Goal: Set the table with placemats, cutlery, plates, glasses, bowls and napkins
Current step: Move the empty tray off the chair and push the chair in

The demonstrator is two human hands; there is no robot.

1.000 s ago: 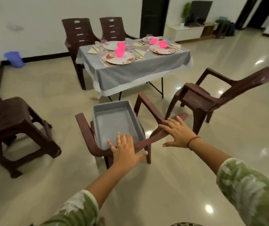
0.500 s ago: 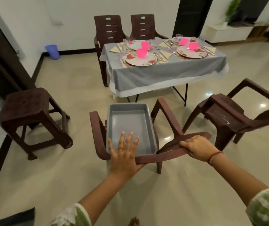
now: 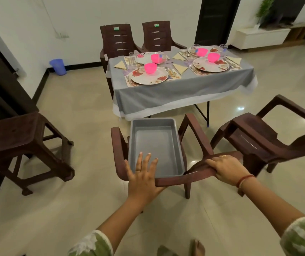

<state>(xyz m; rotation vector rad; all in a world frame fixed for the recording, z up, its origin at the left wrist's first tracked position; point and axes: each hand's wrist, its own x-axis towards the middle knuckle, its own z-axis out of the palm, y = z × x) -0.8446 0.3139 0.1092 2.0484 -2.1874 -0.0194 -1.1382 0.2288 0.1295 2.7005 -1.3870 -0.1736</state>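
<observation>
A table with a grey cloth (image 3: 181, 93) stands ahead, laid with floral plates (image 3: 148, 76), pink bowls (image 3: 150, 68), folded napkins (image 3: 180, 68), glasses (image 3: 223, 48), cutlery and placemats. Close to me a brown plastic chair (image 3: 199, 139) carries an empty grey tray (image 3: 155, 143) on its seat. My left hand (image 3: 143, 175) rests flat on the chair's backrest, fingers straight over the tray's near rim. My right hand (image 3: 225, 168) grips the right end of the backrest, fingers curled round its edge.
A second brown chair (image 3: 262, 137) stands to the right, a brown stool (image 3: 24, 143) to the left. Two more chairs (image 3: 118, 40) sit behind the table by the wall. A blue bin (image 3: 58, 66) is at the wall's foot. Glossy tiled floor surrounds everything.
My right hand went from lying flat on the backrest to curling round its edge. The view swung left, so the table and the chair now sit more central.
</observation>
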